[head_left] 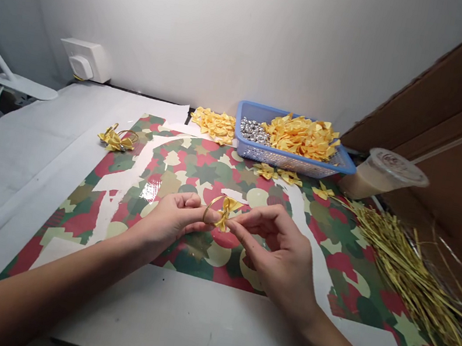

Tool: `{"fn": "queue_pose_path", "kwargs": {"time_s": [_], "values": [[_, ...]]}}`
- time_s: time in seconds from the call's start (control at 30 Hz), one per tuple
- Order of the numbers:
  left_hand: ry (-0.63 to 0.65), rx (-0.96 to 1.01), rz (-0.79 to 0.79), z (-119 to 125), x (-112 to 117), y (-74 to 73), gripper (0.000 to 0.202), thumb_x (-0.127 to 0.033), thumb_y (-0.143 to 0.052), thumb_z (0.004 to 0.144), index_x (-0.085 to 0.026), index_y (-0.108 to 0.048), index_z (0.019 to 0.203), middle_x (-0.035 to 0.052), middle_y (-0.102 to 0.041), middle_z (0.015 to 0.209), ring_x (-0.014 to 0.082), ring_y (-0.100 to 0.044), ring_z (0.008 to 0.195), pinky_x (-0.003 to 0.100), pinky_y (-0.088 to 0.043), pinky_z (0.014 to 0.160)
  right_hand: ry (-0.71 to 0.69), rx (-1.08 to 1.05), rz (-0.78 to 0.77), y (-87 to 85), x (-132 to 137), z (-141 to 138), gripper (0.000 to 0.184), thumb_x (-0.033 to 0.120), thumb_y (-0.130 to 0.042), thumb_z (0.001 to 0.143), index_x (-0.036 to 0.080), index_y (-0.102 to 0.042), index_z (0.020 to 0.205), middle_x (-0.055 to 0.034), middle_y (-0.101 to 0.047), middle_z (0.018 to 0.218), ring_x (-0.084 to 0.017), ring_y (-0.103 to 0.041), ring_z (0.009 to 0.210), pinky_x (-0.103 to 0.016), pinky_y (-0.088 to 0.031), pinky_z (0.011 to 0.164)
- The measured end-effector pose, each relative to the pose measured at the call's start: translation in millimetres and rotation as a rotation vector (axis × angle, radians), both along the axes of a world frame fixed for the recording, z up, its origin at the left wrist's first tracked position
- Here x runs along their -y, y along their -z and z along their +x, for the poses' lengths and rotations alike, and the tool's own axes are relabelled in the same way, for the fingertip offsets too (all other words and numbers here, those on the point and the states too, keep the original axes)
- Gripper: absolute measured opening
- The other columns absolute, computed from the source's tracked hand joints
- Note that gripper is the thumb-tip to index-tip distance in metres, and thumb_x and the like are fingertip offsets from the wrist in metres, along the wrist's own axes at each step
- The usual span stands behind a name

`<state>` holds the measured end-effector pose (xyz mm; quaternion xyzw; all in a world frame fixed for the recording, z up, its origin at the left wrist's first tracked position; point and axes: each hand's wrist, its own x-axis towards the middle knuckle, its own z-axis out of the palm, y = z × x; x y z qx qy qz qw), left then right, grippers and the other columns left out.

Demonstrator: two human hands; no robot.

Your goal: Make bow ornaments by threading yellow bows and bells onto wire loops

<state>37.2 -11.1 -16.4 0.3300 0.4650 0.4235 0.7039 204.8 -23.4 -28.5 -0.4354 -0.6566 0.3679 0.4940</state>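
Both hands meet low over the middle of the table point(196, 327), above a sheet of red and green wrapping paper point(196, 167). The left hand point(170, 219) is closed, its thumb and forefinger pinching a yellow ribbon bow point(227, 211) from the left. The right hand point(275, 251) pinches the same bow from the right with its fingertips, and its other fingers are curled. A gold wire loop point(211, 208) arches up from the bow, just above the left fingertips.

Behind the hands stands a blue basket point(295, 161) holding more yellow bows point(302, 134) and silver bells point(253, 131). A loose heap of bows point(215, 123) lies just left of it, and 3 single bows lie in front. 2 looped bows point(115, 139) rest at the paper's left edge. Gold twist ties point(410, 268) are piled at the right, near a lidded plastic cup point(379, 174).
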Motion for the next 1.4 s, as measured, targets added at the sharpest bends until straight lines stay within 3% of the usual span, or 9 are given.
{"fn": "queue_pose_path", "kwargs": {"time_s": [0.27,0.43,0.6,0.77,1.0,1.1,1.2,1.3,1.4], "values": [[-0.013,-0.005,-0.003,-1.6,-0.5,0.8,0.052,-0.015,-0.079,0.052,-0.019,-0.027,0.052,-0.0077,-0.029,0.056,0.0052,-0.043,0.053,0.017,-0.045,0.054,-0.015,0.073,0.04,-2.7,-2.9,1.9,0.002,0.021,-0.064,0.081,0.022,-0.063,0.079,-0.0002,-0.071,0.078,-0.016,-0.069,0.067,-0.027,-0.06,0.062],[-0.024,-0.013,-0.008,-1.9,-1.4,1.0,0.054,-0.014,-0.079,0.051,-0.02,-0.025,0.052,-0.0083,-0.026,0.056,0.0043,-0.039,0.052,0.016,-0.045,0.054,-0.013,0.108,0.039,-4.1,-1.8,4.1,0.007,0.019,-0.062,0.081,0.022,-0.068,0.078,0.0,-0.073,0.074,-0.017,-0.07,0.066,-0.027,-0.059,0.058],[-0.056,-0.071,-0.003,-1.5,-1.1,-1.3,0.054,-0.017,-0.079,0.051,-0.02,-0.024,0.052,-0.0092,-0.027,0.054,0.0039,-0.039,0.05,0.017,-0.043,0.055,0.076,0.095,0.036,-5.5,-2.1,8.9,0.004,0.025,-0.067,0.081,0.022,-0.069,0.078,-0.0014,-0.073,0.079,-0.017,-0.069,0.065,-0.025,-0.057,0.053],[-0.097,-0.148,0.02,-2.5,-0.5,-2.9,0.054,-0.018,-0.077,0.053,-0.02,-0.023,0.055,-0.0097,-0.031,0.053,0.0039,-0.04,0.049,0.018,-0.041,0.057,0.118,0.059,0.001,-3.7,-8.2,14.3,0.007,0.027,-0.064,0.082,0.022,-0.069,0.08,-0.0026,-0.072,0.08,-0.018,-0.069,0.072,-0.027,-0.058,0.062],[-0.176,-0.315,0.116,-6.0,-3.6,-7.2,0.048,-0.012,-0.071,0.054,-0.02,-0.024,0.056,-0.0099,-0.035,0.05,0.0049,-0.035,0.048,0.017,-0.027,0.045,-0.082,0.164,-0.221,1.3,-11.6,13.8,0.012,0.025,-0.056,0.083,0.02,-0.067,0.085,-0.0009,-0.07,0.072,-0.008,-0.052,0.034,-0.021,-0.042,0.032],[-0.194,-0.339,0.145,-8.0,-5.3,-6.5,0.046,-0.012,-0.069,0.056,-0.02,-0.024,0.057,-0.0095,-0.036,0.05,0.0048,-0.035,0.047,0.016,-0.025,0.044,-0.056,0.135,-0.229,3.1,-13.7,13.6,0.013,0.028,-0.064,0.079,0.02,-0.068,0.089,-0.003,-0.073,0.075,-0.016,-0.068,0.054,-0.022,-0.052,0.041],[-0.212,-0.327,0.135,-9.4,-6.4,-6.2,0.047,-0.014,-0.07,0.056,-0.021,-0.024,0.057,-0.0093,-0.036,0.05,0.005,-0.037,0.047,0.016,-0.025,0.043,-0.028,0.06,-0.255,5.2,-18.0,16.3,0.022,0.031,-0.07,0.075,0.019,-0.069,0.093,-0.0057,-0.075,0.081,-0.023,-0.073,0.078,-0.03,-0.061,0.062],[-0.223,-0.301,0.123,-9.8,-7.4,-7.8,0.049,-0.015,-0.072,0.054,-0.02,-0.023,0.056,-0.0097,-0.035,0.05,0.0048,-0.039,0.047,0.016,-0.026,0.044,0.008,0.065,-0.214,5.2,-21.7,19.7,0.017,0.033,-0.072,0.073,0.018,-0.073,0.079,-0.0087,-0.074,0.095,-0.023,-0.072,0.082,-0.034,-0.061,0.072],[-0.228,-0.295,0.119,-9.6,-7.7,-9.5,0.05,-0.015,-0.073,0.054,-0.02,-0.023,0.055,-0.0102,-0.034,0.049,0.0044,-0.038,0.045,0.016,-0.025,0.044,0.045,0.016,-0.165,1.2,-22.2,20.9,0.015,0.034,-0.072,0.075,0.018,-0.072,0.075,-0.007,-0.073,0.09,-0.021,-0.071,0.08,-0.033,-0.061,0.072]]}}
